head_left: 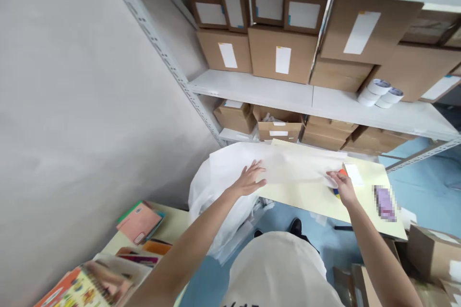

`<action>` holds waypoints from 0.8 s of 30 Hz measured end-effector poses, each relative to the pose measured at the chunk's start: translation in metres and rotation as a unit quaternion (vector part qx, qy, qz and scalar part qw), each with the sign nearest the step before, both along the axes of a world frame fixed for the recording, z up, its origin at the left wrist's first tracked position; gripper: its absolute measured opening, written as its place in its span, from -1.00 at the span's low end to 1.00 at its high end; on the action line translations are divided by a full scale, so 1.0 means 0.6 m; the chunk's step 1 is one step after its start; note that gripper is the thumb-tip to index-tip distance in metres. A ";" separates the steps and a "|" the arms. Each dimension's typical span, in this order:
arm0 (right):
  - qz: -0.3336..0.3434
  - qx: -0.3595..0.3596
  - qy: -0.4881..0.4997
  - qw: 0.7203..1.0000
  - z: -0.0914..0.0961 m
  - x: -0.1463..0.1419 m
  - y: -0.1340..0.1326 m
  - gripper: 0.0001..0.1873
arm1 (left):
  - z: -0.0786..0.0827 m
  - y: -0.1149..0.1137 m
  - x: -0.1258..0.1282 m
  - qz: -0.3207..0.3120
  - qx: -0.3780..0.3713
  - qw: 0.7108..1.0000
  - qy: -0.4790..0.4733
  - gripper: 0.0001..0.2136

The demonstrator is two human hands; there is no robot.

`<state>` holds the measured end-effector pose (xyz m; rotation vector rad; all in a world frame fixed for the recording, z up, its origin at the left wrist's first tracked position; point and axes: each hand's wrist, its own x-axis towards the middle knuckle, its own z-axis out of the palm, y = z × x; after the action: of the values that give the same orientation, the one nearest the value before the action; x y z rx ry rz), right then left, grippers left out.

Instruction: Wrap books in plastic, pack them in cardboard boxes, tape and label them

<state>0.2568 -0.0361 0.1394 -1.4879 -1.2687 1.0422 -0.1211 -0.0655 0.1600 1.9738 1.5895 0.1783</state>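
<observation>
White plastic sheet (pixel 295 168): press flat on the pale yellow table (pixel 317 204) with the spread left hand (pixel 250 180), pull gently with the right hand (pixel 344 188), curled on its edge.

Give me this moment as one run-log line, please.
left hand: flat on white sheet | right hand: on orange item, grip unclear | both on table
</observation>
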 end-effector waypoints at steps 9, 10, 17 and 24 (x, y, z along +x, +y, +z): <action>0.012 -0.135 -0.062 0.989 -0.202 0.078 0.004 -0.49 | -0.155 0.079 0.147 0.089 -0.152 0.973 0.151 -0.30; 0.016 -0.145 -0.080 0.986 -0.224 0.085 0.006 -0.51 | -0.176 0.079 0.155 0.091 -0.168 0.969 0.160 -0.28; 0.035 -0.121 -0.206 0.970 -0.298 0.108 -0.034 -0.54 | -0.272 0.055 0.175 0.100 -0.224 0.946 0.213 -0.15; 0.250 -0.055 -0.367 0.895 -0.305 0.062 -0.015 -0.25 | -0.298 0.076 0.200 0.084 -0.139 0.972 0.172 -0.16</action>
<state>0.2937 -0.0453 -0.0434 -1.7664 -2.2483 0.8882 -0.0014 -0.0199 -0.0189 1.7179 1.8839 -0.3226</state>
